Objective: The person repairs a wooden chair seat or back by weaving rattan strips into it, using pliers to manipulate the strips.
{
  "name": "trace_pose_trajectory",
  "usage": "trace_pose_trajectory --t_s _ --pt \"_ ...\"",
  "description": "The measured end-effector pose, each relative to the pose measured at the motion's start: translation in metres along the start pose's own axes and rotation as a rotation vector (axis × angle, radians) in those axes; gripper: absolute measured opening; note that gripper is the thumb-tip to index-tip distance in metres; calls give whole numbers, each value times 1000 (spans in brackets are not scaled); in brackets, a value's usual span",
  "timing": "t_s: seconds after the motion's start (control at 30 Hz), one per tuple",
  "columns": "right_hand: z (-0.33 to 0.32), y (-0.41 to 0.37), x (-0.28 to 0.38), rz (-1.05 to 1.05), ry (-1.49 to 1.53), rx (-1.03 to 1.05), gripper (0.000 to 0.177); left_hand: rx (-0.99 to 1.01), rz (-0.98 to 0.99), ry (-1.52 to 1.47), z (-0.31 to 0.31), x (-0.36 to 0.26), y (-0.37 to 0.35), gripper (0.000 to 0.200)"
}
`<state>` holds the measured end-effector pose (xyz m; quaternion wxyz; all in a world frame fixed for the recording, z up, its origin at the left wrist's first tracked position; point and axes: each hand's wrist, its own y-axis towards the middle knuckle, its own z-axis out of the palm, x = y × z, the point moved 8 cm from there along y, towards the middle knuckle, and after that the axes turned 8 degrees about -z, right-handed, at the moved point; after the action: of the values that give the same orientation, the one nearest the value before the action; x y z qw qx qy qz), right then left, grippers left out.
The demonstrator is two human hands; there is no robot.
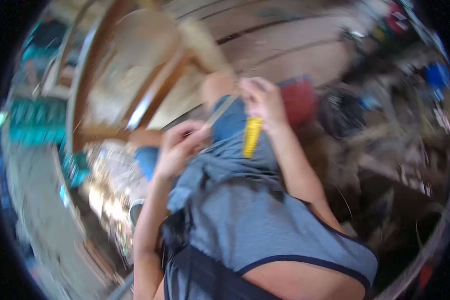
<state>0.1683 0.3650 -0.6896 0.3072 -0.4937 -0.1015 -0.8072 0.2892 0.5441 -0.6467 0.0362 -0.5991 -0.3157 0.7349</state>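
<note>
A thin pale strip is stretched at a slant between my two hands, above my lap. My left hand is closed, pinching its lower end. Around its upper end, my right hand is closed too, fingers bent. Below my right hand hangs a yellow strip with dark marks, which looks like part of a measuring tape. Blur hides whether the pale and yellow parts are one piece. Both hands are apart from the wooden frame.
A brown wooden frame with a pale round piece stands ahead on the left. Teal crates and a grey board are at far left. Right of my knees are a red object, a dark bag and blurred clutter.
</note>
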Motion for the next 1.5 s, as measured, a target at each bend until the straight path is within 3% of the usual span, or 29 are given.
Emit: trace_pose_trajectory --t_s 0.03,0.17,0.23,0.3,0.37,0.4,0.43,0.47,0.57,0.6,0.63,0.7,0.73,0.8,0.87,0.97,1.03,1.13,1.2,1.33,1.5 --pt "-17 0 -2 -27 63 -72 20 61 36 -89 -4 3 1 12" --pt "-80 -19 -54 223 513 -105 20 -72 182 3 -28 0 -3 12" --pt "-119 -43 -88 268 476 -246 21 -155 315 30 -40 -5 0 10" --pt "-140 -66 -148 385 483 -241 21 -180 338 88 -49 -19 0 6" --pt "-177 -81 -178 544 519 -254 19 -330 414 94 -70 -34 -1 5" --pt "-182 -88 -153 527 507 -320 16 -296 449 120 -75 -46 -2 5" --pt "-209 -83 -166 500 409 -293 17 -389 462 124 -82 -57 -7 9" --pt "-225 -89 -167 542 405 -407 17 -417 503 113 -89 -66 -12 10" --pt "-311 -102 -227 629 -155 -413 18 -506 615 147 -109 -95 -23 15" --pt "-369 -109 -286 753 -502 -407 27 -548 621 127 -119 -101 -27 15" --pt "-400 -109 -313 737 -801 -275 32 -594 629 108 -129 -106 -33 14" --pt "-428 -133 -348 725 -1079 -122 38 -619 603 163 -142 -118 -45 14" --pt "-416 -136 -347 622 -1304 153 39 -648 629 126 -148 -123 -53 16" --pt "-400 -146 -331 470 -1363 215 39 -694 661 132 -151 -137 -66 20" --pt "-404 -171 -301 627 -1110 -98 39 -687 667 161 -154 -144 -63 24" --pt "-399 -183 -196 591 -1097 -390 41 -631 674 124 -138 -157 -40 26" --pt "-394 -210 -89 577 -726 -588 30 -606 670 86 -135 -158 -31 26" --pt "-433 -261 40 631 -771 -611 31 -429 671 207 -131 -165 10 24" --pt "-457 -308 80 778 -931 -523 31 -442 924 440 -104 -170 14 22" --pt "-434 -264 -21 708 -1076 -249 32 -413 564 327 -76 -111 35 18" --pt "-501 -289 -71 715 -1170 -328 34 -292 365 -11 -62 -52 21 10"
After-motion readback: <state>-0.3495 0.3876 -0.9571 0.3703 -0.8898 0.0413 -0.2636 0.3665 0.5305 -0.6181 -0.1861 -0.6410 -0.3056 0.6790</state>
